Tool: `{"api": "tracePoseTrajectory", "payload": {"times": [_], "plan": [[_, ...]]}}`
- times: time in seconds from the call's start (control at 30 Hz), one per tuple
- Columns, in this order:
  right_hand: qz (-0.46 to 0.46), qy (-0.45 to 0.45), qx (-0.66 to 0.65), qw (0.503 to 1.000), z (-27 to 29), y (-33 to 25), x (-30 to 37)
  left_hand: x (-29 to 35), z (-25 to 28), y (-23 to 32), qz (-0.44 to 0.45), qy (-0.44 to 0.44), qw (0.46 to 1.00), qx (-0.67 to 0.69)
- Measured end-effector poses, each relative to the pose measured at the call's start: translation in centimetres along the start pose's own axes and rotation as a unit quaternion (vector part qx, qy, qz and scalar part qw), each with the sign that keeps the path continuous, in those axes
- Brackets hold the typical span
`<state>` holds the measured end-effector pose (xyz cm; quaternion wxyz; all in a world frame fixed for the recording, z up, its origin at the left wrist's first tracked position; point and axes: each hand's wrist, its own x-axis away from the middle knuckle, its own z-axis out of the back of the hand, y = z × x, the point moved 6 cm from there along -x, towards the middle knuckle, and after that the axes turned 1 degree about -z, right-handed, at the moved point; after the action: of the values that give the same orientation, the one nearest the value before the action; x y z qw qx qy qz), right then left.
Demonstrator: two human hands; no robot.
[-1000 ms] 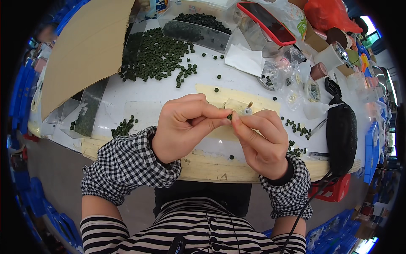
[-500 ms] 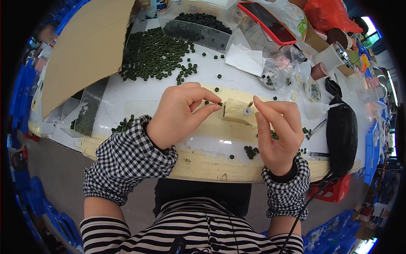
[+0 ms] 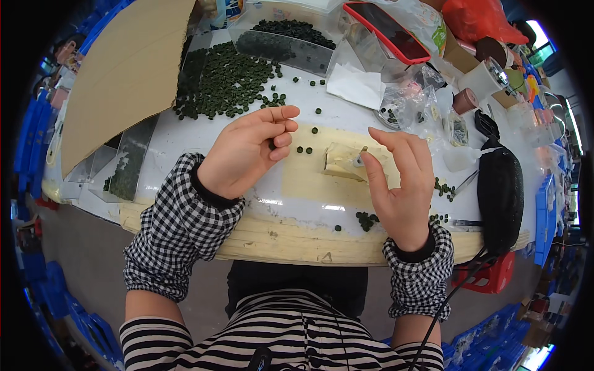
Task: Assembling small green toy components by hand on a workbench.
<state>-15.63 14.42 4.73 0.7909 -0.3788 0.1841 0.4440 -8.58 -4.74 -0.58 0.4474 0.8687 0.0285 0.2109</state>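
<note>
My left hand [image 3: 247, 145] hovers left of a small cream block [image 3: 343, 162]. Its lower fingers are curled around a small dark green round piece [image 3: 271, 144], while the index finger stretches out to the right. Two similar green pieces [image 3: 304, 150] lie between this hand and the block. A short brownish pin [image 3: 364, 149] stands up from the block's right part, with white around its base. Close to the pin, my right hand [image 3: 402, 179] is open, thumb and index finger apart, with nothing visible between them.
A heap of green round pieces [image 3: 223, 80] covers the back left beside a cardboard sheet [image 3: 124, 74]. Behind it stands a clear bin [image 3: 284, 49] of dark pieces. A red-cased phone [image 3: 390, 31], white tissue [image 3: 354, 85] and black pouch [image 3: 500, 191] lie farther right.
My left hand has drawn back leftward, away from the block, its lower fingers now curled round a green piece. My right thumb and index finger have spread apart beside the pin.
</note>
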Motion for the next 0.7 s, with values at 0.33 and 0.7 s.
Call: {"api": "tracePoseTrajectory", "payload": {"times": [0.33, 0.7], "plan": [[0.011, -0.016, -0.004, 1.000, -0.1, 0.3, 0.1, 0.9, -1.3, -0.9, 0.042, -0.119, 0.992, 0.006], [0.012, -0.022, -0.014, 1.000, -0.3, 0.1, -0.5, 1.4, -2.3, -1.0, 0.023, -0.071, 0.996, -0.042]]}}
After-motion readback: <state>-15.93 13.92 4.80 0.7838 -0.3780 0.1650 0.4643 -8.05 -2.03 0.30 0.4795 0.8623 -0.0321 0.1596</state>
